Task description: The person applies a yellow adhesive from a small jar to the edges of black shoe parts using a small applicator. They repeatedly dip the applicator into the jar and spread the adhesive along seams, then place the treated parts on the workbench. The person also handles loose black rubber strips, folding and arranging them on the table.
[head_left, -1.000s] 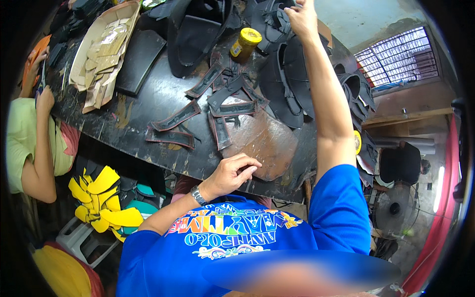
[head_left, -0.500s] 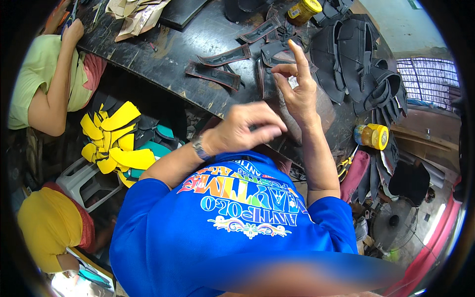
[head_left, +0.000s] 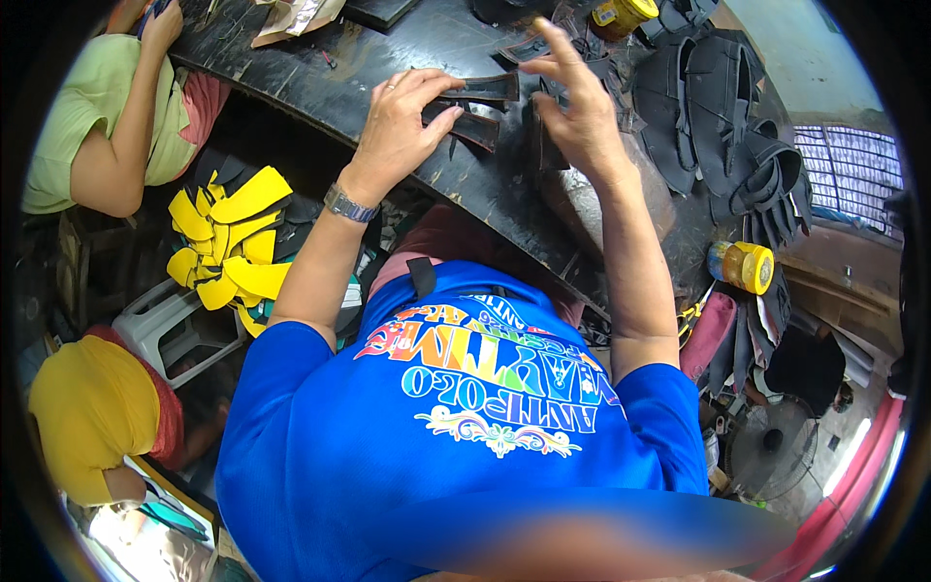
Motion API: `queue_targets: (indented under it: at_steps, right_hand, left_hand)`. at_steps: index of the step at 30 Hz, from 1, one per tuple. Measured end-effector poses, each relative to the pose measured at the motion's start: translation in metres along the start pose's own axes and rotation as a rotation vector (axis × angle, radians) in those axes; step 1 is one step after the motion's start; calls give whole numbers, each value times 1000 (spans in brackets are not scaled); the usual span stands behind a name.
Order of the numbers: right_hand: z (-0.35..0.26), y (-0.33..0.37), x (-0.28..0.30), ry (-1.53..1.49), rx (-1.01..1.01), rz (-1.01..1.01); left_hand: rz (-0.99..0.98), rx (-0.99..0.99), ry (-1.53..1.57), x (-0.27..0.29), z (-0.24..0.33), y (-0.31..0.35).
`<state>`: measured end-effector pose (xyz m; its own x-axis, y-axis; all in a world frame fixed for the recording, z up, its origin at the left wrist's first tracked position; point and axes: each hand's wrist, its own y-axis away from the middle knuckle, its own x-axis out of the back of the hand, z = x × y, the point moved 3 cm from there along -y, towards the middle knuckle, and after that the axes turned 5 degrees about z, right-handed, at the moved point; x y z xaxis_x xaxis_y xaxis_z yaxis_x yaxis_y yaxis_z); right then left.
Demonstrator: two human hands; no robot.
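My left hand (head_left: 396, 124) lies on the black workbench (head_left: 291, 73) and pinches the end of a dark sandal strap (head_left: 482, 89); a second dark strap piece (head_left: 478, 128) lies just under its fingertips. My right hand (head_left: 580, 114) is close beside it, index finger raised, thumb and fingers pinching a small dark strap piece (head_left: 539, 145) that stands on edge on the bench. The two hands are a few centimetres apart over the same cluster of straps.
Black sandals (head_left: 722, 112) are piled on the bench to the right. One yellow-lidded jar (head_left: 742, 267) stands at the bench end, another (head_left: 621, 14) at the back. Yellow cut soles (head_left: 228, 242) and a white stool (head_left: 165, 325) sit below left. A co-worker in green (head_left: 92, 116) sits left.
My right arm has come back from the far sandal pile to the straps. My left hand rose from the bench edge onto a strap. The view has tilted down toward my chest.
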<state>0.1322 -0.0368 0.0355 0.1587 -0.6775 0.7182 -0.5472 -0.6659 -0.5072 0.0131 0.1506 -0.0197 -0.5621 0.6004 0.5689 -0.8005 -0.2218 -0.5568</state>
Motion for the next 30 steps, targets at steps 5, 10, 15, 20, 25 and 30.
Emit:
queue_targets:
  at_steps: [5,10,15,20,25,30]
  right_hand:
    - [-9,-7,-36,252,225,-107]
    - [2,-22,-52,299,166,-241]
    - [-6,-18,-60,165,224,-184]
    - [-2,-23,-68,319,241,-92]
    - [8,-28,-36,-205,-150,321]
    - [15,-10,0,-1071,-577,320]
  left_hand:
    - [76,89,160,-2,-10,2]
    - [208,172,266,1,-15,2]
    - [218,184,259,1,-15,3]
    - [225,120,71,0,-6,1]
    - [136,177,116,-3,-3,2]
    - [224,67,-40,1,5,-1]
